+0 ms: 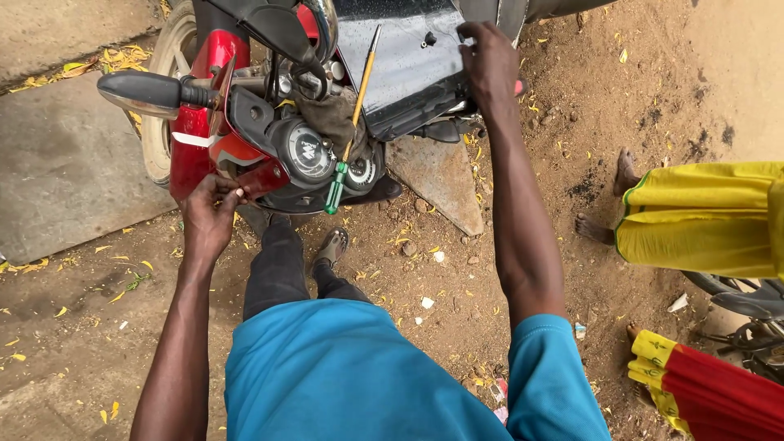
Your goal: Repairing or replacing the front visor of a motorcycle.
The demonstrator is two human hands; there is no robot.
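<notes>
A red motorcycle (196, 122) stands in front of me, seen from above, with its round gauges (308, 151) and left handlebar grip (143, 91) in view. My left hand (208, 214) grips the lower edge of the red headlight fairing (260, 175). My right hand (488, 61) rests on the edge of the black wet fuel tank (404, 61), fingers curled over it. A screwdriver with a green handle (336, 186) and a long yellowish shaft lies across the gauges, held by neither hand.
A flat stone slab (441, 175) lies on the dirt under the bike. A concrete slab (65, 163) is at the left. At the right, a barefoot person in yellow cloth (702, 216) stands close, with red-and-yellow fabric (719, 392) and another bike's parts (747, 306).
</notes>
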